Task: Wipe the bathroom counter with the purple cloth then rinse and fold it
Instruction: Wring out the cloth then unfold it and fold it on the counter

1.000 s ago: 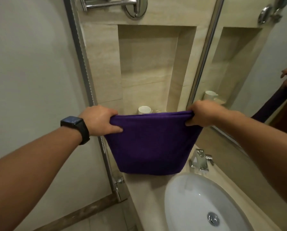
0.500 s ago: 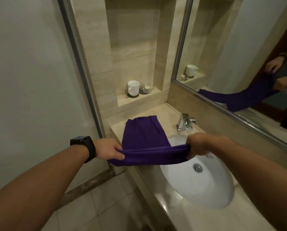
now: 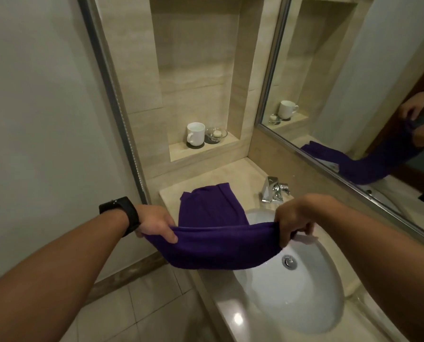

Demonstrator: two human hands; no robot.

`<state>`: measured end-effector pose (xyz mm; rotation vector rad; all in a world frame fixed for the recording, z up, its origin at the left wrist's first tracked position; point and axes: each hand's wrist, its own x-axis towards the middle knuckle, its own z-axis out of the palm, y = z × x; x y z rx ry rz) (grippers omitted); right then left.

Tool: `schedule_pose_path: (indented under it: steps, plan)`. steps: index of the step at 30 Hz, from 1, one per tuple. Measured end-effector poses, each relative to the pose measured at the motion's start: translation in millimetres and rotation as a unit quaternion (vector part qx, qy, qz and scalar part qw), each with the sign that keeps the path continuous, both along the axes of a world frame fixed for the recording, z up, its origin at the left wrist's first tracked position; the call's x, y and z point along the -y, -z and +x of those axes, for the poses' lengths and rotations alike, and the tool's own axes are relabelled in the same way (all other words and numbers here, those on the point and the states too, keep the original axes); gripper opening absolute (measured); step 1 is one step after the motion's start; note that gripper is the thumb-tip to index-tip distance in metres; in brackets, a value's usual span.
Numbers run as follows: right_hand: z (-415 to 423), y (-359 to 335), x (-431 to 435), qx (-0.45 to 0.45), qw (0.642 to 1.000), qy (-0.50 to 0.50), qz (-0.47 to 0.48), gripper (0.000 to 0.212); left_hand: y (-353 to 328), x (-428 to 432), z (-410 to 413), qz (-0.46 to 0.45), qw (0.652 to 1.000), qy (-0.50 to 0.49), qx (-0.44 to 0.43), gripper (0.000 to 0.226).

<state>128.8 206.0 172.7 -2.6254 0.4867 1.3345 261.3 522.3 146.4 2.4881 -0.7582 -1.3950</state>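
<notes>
Purple cloth stretches between my hands, its far end lying flat on the counter beside the sink. My left hand and right hand each pinch a near corner tight, above the basin's edge.

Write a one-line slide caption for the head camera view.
Both hands, left hand and right hand, hold the purple cloth by its near edge, far end resting on the counter beside the sink.
</notes>
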Motion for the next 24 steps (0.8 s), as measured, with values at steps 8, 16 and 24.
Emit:
schedule_pose_path:
  steps: [8,16,24]
  plan:
    - [55,22,39,0.184,0.972,0.06,0.133,0.009,19,-11,32,-0.141,0.984,-0.104,0.036,0.017]
    - [109,48,38,0.157,0.959,0.12,0.204,0.033,47,-2,89,-0.159,0.975,-0.133,0.078,0.014]
    - [168,96,50,0.21,0.956,0.137,0.15,0.027,97,15,168,-0.15,0.982,-0.11,0.007,0.015]
